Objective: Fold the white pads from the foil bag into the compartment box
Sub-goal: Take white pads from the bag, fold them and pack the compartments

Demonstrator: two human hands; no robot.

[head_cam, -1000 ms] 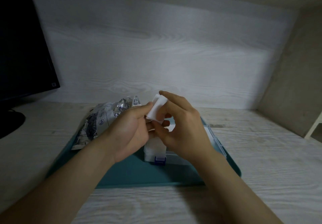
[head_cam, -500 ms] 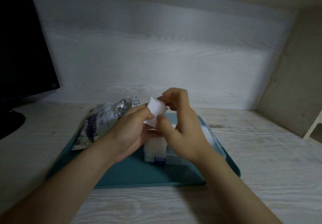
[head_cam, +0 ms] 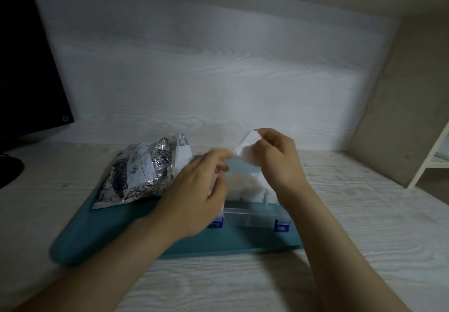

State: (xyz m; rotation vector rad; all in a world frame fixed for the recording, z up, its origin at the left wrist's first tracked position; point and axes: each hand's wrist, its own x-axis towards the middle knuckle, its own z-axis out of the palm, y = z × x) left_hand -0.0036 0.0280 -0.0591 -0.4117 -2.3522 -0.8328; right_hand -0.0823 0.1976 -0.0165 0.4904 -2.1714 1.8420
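One item is under manipulation; findings follow.

To the left of the left hand, the foil bag (head_cam: 143,173) lies crumpled on the teal tray (head_cam: 116,234), just beside the knuckles.

Left hand (head_cam: 199,190): blurred, fingers loosely curled, nothing visibly held. Its forefinger reaches toward the lower corner of the raised pad. Contact there cannot be confirmed.

Beneath and between both hands stands the compartment box (head_cam: 252,214). It is clear plastic with blue latches on its near wall, and it has stored pads (head_cam: 243,185) already laid inside (count not readable).

Above the box, the white pad (head_cam: 245,150) is held up clear of everything else. The thumb and fingertips of the right hand (head_cam: 277,163) pinch it along its right edge, and the remaining fingers are curled in behind. The pad appears partly doubled over, with one flap standing up.

Assessment of handling:
- **Weight and stiffness:** the pad looks very light, thin and limp, soft as cotton or gauze.
- **Fragility:** it is unlikely to break, but it would crumple easily and may spring open out of a fold.
- **Grip:** it does not look slippery, so a light pinch should suffice.
- **Where to hold:** the best purchase is judged to be at opposite edges or corners, one hand at each. The crease can then be pressed flat between fingertips before the pad goes down into a compartment below the right hand.
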